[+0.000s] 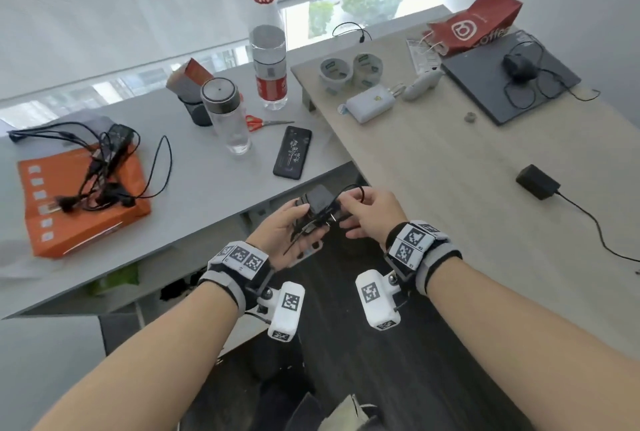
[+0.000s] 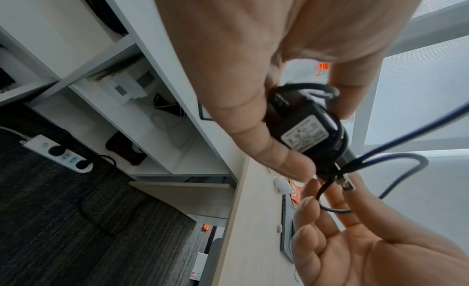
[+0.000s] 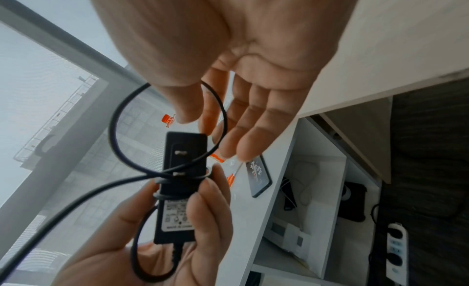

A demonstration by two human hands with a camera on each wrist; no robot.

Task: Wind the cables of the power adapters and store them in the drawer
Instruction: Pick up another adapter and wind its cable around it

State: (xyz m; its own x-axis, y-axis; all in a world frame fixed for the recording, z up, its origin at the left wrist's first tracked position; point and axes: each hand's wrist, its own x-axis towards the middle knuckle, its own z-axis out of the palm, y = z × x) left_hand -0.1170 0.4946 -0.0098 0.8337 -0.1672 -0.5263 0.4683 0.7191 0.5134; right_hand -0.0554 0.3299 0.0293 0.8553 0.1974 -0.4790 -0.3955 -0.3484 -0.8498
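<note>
Two surfaces meet below a window with white roller blinds: a grey tabletop (image 1: pixel 207 153) on the left of the frame and a pale wood tabletop (image 1: pixel 433 167) on the right, with dark carpet (image 1: pixel 346 326) between them at the bottom. Near the centre, the left hand (image 1: pixel 287 233) grips a black power adapter (image 1: pixel 317 203), its fingers (image 3: pixel 203 200) curled round the body, which already carries a few turns of cable (image 3: pixel 121 113). The right hand (image 1: pixel 372 214) pinches a loop of that cable between thumb and forefinger, just beside the adapter's prongs. A second adapter (image 1: pixel 538 181) lies on the wood tabletop at right, its lead trailing toward the edge. On the grey tabletop sit an orange package (image 1: pixel 83 202) under tangled cables, a phone (image 1: pixel 292 152), scissors (image 1: pixel 263 122) and bottles (image 1: pixel 268 66).
</note>
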